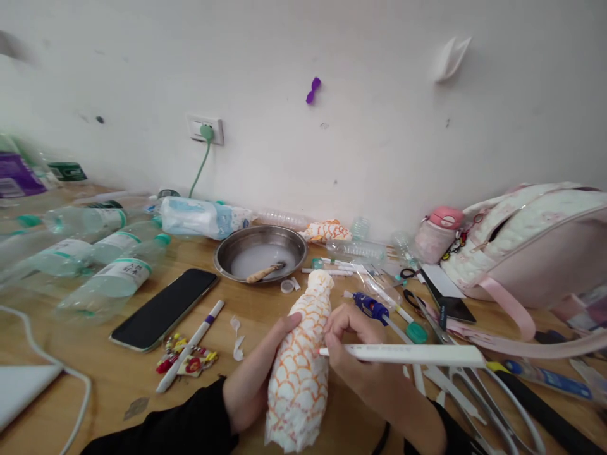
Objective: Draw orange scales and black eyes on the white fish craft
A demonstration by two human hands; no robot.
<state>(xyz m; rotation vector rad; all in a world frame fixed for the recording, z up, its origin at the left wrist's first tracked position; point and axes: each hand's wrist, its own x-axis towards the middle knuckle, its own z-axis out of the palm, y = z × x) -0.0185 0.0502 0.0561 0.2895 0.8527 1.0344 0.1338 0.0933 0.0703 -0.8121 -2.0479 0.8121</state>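
Bottle [298, 373] points lengthwise away; left hand [253, 379] grips its left side; right hand [363, 380] holds pen [417, 354] tip at its right.

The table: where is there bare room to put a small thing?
Bare wood lies between the phone and the white cable; a smaller patch, between the bowl and left hand. Around the scissors beside the right hand it is crowded.

Craft table [116, 382] with markers [417, 354], bottles [116, 278]
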